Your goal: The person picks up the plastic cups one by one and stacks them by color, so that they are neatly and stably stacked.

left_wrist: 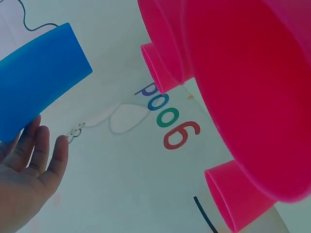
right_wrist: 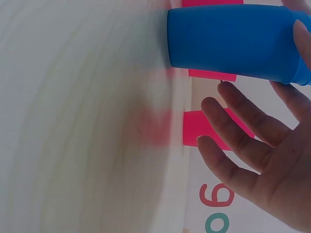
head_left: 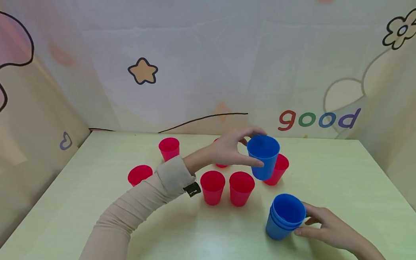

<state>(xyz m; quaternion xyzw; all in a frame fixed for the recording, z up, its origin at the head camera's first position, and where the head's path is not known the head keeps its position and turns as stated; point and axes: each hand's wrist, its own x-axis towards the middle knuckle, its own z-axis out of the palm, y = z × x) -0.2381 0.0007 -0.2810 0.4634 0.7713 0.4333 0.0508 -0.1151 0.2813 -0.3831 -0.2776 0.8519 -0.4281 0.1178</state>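
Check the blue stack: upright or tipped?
Upright: the blue stack stands base down on the table, its mouth facing up in the head view.

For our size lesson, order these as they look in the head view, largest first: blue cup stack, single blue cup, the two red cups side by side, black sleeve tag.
1. Blue cup stack
2. Single blue cup, only slightly smaller
3. Pair's left cup and right cup: too alike to rank
4. Black sleeve tag
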